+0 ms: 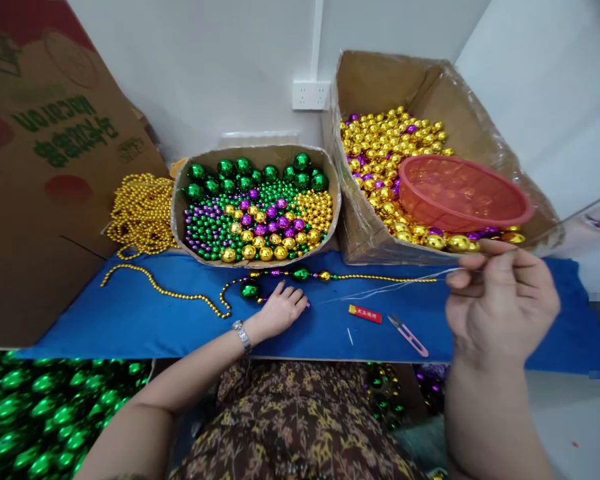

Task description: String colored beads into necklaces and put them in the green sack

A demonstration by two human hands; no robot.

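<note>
**Pale Thread (395, 287) Above a Beaded Strand (301, 274)**

Lightly creased blue cloth (155, 323) covers the table. On it, a low cardboard tub (275, 152) with a rounded outline holds mirror-bright balls and small beads in green, gold and purple. The taller carton (365, 80) beside it, wrapped in glossy clear film, contains gold and purple beads and a translucent red plastic basket (450, 217). Looped gold chains (143, 217) pile up left of the tub. Pink-handled snips (413, 338) and a flat red packet (365, 314) lie between the hands.

The left hand (283, 311) rests palm down, fingers slightly apart, partly covering some beads; its underside is hidden, so I cannot tell whether it grips anything. The right hand (503, 297) is raised, thumb and forefinger pinched on the thread, whose fine lines fade out toward the left hand. A printed box (45, 220) is cut off at the left edge, as are the green balls (45, 400) below it.

The beaded strand lies across the cloth in front of the tub: shiny green balls among gold and purple beads, with a straight run of tiny gold ones leading toward the right hand.
</note>
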